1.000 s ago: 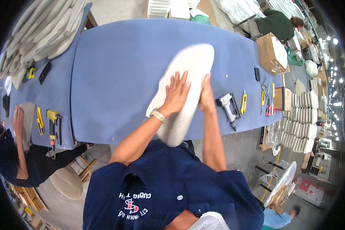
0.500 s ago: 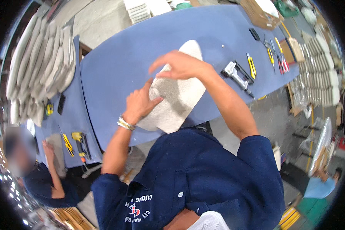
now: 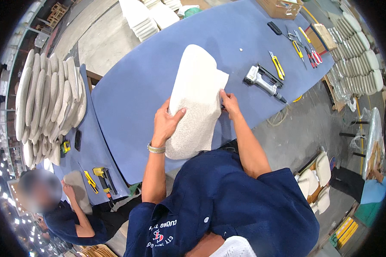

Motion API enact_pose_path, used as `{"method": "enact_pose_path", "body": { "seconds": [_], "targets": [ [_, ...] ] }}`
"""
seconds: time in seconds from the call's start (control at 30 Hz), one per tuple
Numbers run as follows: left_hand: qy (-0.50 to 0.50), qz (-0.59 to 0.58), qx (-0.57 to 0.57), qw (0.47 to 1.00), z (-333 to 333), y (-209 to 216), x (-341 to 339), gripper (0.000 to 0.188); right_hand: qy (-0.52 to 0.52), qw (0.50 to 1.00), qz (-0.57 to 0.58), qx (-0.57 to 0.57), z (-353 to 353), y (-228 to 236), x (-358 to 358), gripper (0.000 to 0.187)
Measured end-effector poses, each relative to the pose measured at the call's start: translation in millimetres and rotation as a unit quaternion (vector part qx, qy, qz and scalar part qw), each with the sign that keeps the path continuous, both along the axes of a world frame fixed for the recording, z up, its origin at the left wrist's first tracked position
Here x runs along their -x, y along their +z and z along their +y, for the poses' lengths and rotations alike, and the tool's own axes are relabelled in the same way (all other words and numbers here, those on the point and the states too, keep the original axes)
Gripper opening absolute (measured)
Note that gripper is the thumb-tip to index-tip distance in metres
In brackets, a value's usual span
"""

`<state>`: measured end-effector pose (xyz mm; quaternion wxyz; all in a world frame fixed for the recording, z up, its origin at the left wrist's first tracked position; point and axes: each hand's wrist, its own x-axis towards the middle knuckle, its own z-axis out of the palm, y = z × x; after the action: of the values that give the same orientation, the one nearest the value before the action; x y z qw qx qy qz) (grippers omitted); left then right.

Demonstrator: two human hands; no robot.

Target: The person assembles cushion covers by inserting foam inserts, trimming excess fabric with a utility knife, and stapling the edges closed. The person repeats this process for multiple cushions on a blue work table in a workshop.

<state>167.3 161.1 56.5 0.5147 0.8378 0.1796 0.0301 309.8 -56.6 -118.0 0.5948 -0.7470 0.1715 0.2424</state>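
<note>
A cream, textured fabric-covered cushion pad [image 3: 193,107] lies lengthwise before me on the blue-covered table [image 3: 133,85]. Its far end is rounded, and a loose corner of fabric sticks out along the right side. My left hand [image 3: 166,124] grips the pad's left edge, thumb on top and fingers partly out of sight under it. On the opposite side, my right hand [image 3: 230,105] pinches the fabric edge between thumb and fingers. To the right of that hand lies a grey staple gun [image 3: 263,82], with a yellow utility knife [image 3: 277,66] just beyond it.
Pliers [image 3: 309,58], scissors [image 3: 316,57] and a brush [image 3: 274,28] lie at the table's far right, near a cardboard box [image 3: 283,7]. Cushions are stacked at left [image 3: 51,94] and right [image 3: 356,64]. A co-worker [image 3: 75,218] sits lower left beside a yellow staple gun [image 3: 104,180].
The pad has turned and now shows a smooth top face. My right hand has moved from above the pad to its right edge; my left hand now grips the left edge.
</note>
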Motion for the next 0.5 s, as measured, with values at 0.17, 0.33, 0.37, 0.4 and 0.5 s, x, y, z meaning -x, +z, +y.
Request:
{"method": "enact_pose_path", "body": {
  "seconds": [0.17, 0.33, 0.37, 0.4, 0.5],
  "targets": [
    [0.036, 0.039, -0.121, 0.991, -26, -3, -9, 0.074, 0.032, 0.993, -0.073, -0.085, 14, -15, -50, 0.043],
    [0.057, 0.091, -0.124, 0.986, -59, -7, -17, 0.090, -0.077, 0.995, 0.006, -0.061, 61, 18, -71, 0.058],
    [0.053, 0.090, -0.116, 0.988, -62, -3, -18, 0.092, -0.046, 0.998, 0.015, -0.035, 69, 30, -72, 0.062],
    [0.047, 0.091, -0.111, 0.989, -64, 1, -20, 0.093, -0.017, 0.999, 0.025, -0.009, 75, 36, -76, 0.067],
    [0.030, 0.085, -0.093, 0.992, -67, -1, -21, 0.097, 0.042, 0.988, -0.043, 0.143, 82, 11, -86, 0.075]
  ]
}}
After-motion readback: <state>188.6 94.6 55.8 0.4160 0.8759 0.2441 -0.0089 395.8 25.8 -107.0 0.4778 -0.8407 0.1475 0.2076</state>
